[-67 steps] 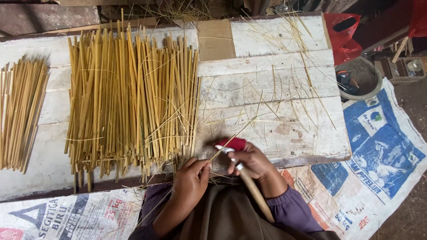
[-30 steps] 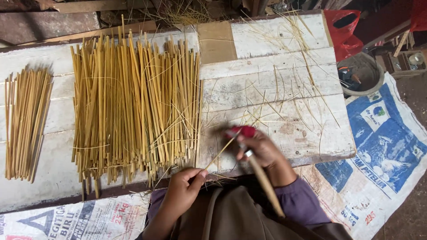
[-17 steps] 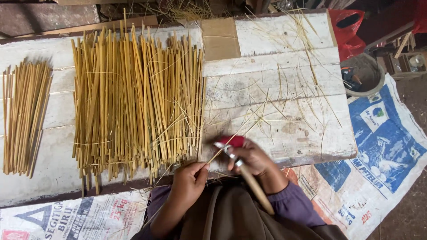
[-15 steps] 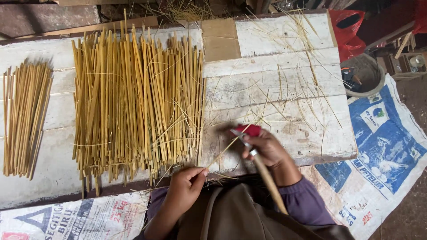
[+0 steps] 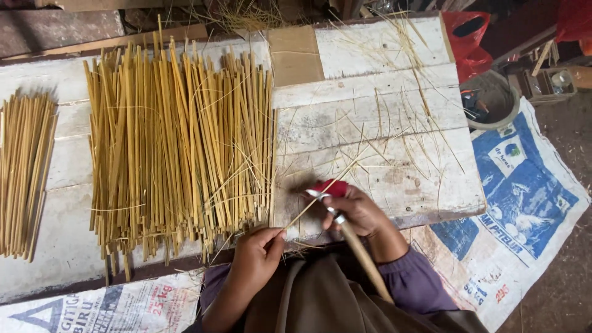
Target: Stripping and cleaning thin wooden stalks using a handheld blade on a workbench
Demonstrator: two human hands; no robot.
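My left hand [image 5: 258, 251] pinches the near end of a thin bamboo strip [image 5: 320, 196] that slants up to the right over the white board. My right hand [image 5: 359, 211] grips a knife [image 5: 353, 243] with a long wooden handle pointing back towards me; its small blade rests against the strip. A red cloth pad [image 5: 330, 187] sits under the right hand's fingers. Just left of the hands lies a big pile of yellow bamboo strips [image 5: 179, 148].
The white wooden board [image 5: 382, 117] carries loose fine shavings. A second smaller bundle of strips [image 5: 24, 172] lies at the far left. A brown cardboard piece [image 5: 296, 55] sits at the back. Printed sacks [image 5: 512, 203] cover the floor, with a round basin [image 5: 493, 98] and red bag [image 5: 468, 43] beyond.
My right hand has been sliding the knife back and forth along the strip; it has now drawn back towards my left hand. The left hand keeps its hold.
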